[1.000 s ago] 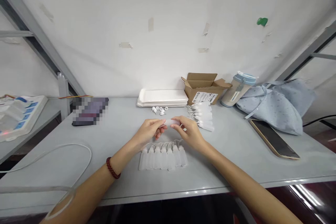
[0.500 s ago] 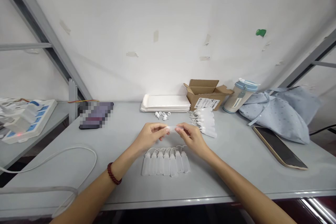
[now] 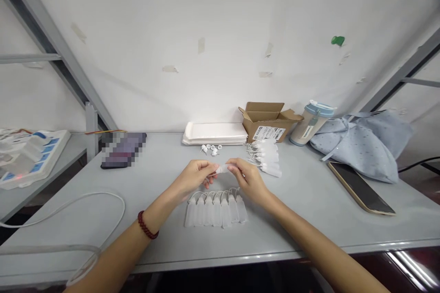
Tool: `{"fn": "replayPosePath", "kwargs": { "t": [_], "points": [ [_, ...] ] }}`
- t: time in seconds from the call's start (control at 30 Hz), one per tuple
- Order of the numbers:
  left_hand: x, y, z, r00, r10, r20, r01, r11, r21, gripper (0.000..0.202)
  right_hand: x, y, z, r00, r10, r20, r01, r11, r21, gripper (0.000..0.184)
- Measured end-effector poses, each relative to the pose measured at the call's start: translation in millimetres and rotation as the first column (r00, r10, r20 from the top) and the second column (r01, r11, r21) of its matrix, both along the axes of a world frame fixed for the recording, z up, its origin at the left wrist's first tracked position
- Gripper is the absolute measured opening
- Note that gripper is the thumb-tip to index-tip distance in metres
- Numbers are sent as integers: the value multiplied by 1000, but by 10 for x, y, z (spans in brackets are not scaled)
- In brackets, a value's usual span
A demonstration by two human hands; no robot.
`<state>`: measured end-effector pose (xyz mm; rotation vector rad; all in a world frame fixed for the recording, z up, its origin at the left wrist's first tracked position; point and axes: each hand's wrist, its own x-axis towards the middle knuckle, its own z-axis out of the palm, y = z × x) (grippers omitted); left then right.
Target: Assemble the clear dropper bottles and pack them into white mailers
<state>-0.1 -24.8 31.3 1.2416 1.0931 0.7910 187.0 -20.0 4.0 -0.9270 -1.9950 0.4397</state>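
Note:
Between my two hands is a small translucent plastic bottle (image 3: 223, 168), held up above the table. My left hand (image 3: 197, 176) pinches its capped end, and a thin white tube or strap shows by the fingers. The other end of the bottle is closed in my right hand (image 3: 248, 177), whose fingers hide part of it. Just below my hands lies a row of several similar bottles (image 3: 216, 210), side by side, with thin white loops at their tops. A few small white caps (image 3: 213, 150) lie beyond my hands.
More bottles (image 3: 270, 158) lie in a pile before an open cardboard box (image 3: 264, 123). A stack of white envelopes (image 3: 215, 133) rests against the wall. To the right are a tumbler (image 3: 307, 126), a blue cloth bag (image 3: 360, 146) and a phone (image 3: 360, 187). A white cable (image 3: 120, 206) curls at left.
The bottle has tilted slightly between my hands, and its right end is a little higher. My grip stays nearly in place, while the whole view has shifted slightly.

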Motion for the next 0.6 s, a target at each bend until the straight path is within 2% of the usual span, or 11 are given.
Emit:
{"fn": "replayPosePath", "kwargs": {
  "t": [0.13,0.23,0.3,0.37,0.47,0.6],
  "points": [
    [14,-17,-2,998,-58,27,60,994,-89,41,24,28,-5,1000,-3,-14,3,999,36,24],
    [15,-25,-4,999,-42,23,43,997,-70,38,23,21,15,1000,17,-17,-17,1000,4,27],
    [13,-31,-4,1000,-25,-2,25,1000,-8,36,16,6,42,999,22,-32,-23,999,-45,30],
    [12,-44,-3,997,-1,-72,10,993,121,34,12,-8,69,998,15,-54,-21,993,-118,31],
    [18,-75,0,970,67,-233,13,946,325,35,15,-13,89,997,4,-77,-22,972,-234,32],
    [41,-106,9,948,124,-292,14,904,427,32,19,5,75,995,5,-97,-36,946,-322,35]
  ]
}}
